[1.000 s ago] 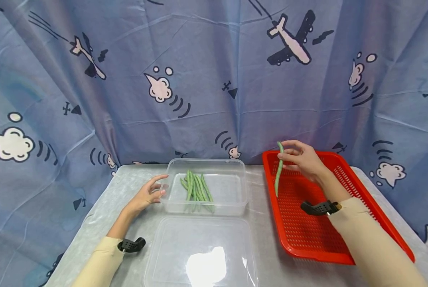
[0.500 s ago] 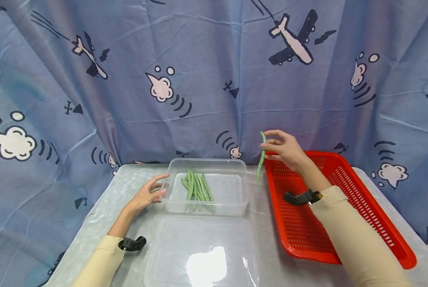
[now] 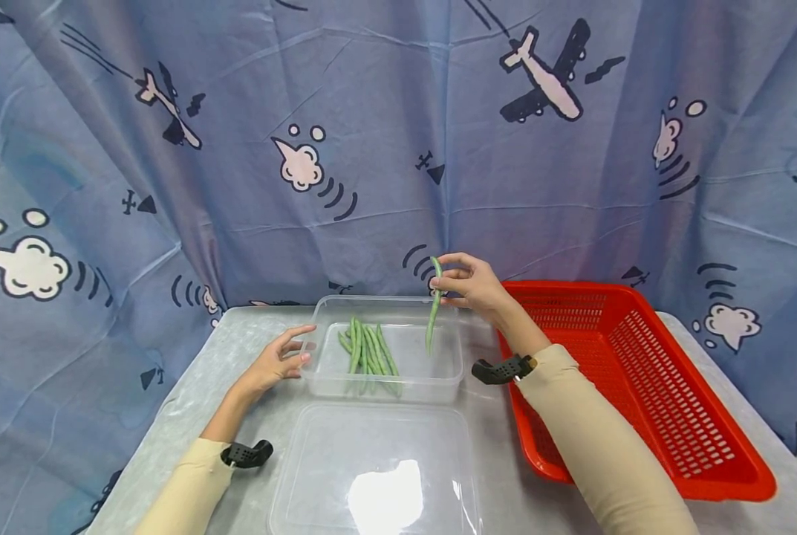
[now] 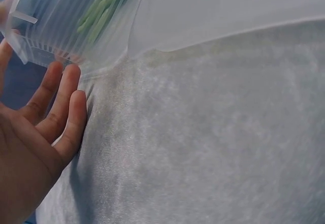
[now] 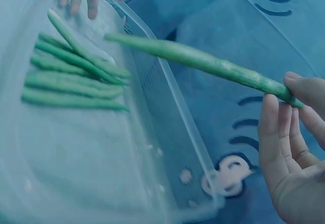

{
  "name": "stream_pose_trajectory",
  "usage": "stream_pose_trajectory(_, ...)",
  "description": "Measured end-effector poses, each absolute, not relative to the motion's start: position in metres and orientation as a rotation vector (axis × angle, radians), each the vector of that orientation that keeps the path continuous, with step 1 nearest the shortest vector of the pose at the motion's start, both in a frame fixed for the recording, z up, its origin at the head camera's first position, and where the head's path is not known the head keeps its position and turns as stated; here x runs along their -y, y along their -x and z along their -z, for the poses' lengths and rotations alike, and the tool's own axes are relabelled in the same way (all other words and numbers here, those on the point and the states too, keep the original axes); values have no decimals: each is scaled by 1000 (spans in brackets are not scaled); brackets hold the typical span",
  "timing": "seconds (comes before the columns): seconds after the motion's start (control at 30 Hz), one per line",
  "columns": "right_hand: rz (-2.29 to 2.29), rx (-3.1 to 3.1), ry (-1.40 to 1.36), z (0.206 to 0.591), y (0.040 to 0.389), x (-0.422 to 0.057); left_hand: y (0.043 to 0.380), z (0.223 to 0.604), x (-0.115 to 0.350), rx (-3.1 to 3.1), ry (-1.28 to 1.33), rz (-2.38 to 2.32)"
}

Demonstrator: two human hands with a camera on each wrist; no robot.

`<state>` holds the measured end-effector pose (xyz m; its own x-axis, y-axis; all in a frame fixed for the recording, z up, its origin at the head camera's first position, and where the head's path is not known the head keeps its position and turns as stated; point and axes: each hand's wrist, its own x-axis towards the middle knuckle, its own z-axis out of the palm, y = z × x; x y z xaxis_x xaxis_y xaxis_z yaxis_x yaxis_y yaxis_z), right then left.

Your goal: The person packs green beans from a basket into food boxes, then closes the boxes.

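My right hand (image 3: 475,286) pinches one green bean (image 3: 434,308) near its upper end, between thumb and fingertips. The bean hangs almost upright over the right part of a clear plastic container (image 3: 431,381). In the right wrist view this green bean (image 5: 203,61) points across the container's rim. Several other green beans (image 3: 371,349) lie side by side in the container, left of its middle. My left hand (image 3: 276,362) is at the container's left wall with fingers spread and loosely bent. The left wrist view shows its fingertips (image 4: 71,74) by the wall; firm contact is unclear.
A clear plastic lid (image 3: 378,453) lies flat in front of the container, with a bright glare on it. To the right stands a red perforated basket (image 3: 639,394), partly covered by my right arm. A blue patterned curtain (image 3: 371,148) hangs behind the table.
My right hand has carried the green bean leftward, from above the red basket to above the clear container. The left hand has stayed at the container's left side.
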<state>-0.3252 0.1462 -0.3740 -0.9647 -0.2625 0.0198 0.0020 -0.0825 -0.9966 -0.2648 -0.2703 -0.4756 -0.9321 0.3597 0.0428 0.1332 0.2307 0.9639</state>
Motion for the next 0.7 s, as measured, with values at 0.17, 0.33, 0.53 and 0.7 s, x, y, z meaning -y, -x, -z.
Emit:
stream_pose_trajectory(0.17, 2185, -1942, 237, 383, 325, -121, 266, 477, 269, -2301, -466, -1788)
stream_pose_trajectory(0.33, 2152, -1917, 211, 393, 324, -94, 266, 474, 271, -2295, -480, -1793)
stream_pose_trajectory(0.53, 2131, -1887, 198, 408, 321, -71, 265, 469, 272, -2319, -473, -1756)
stream_pose_trajectory(0.7, 2097, -1931, 209, 421, 319, -62, 262, 464, 272, -2322, -473, -1737)
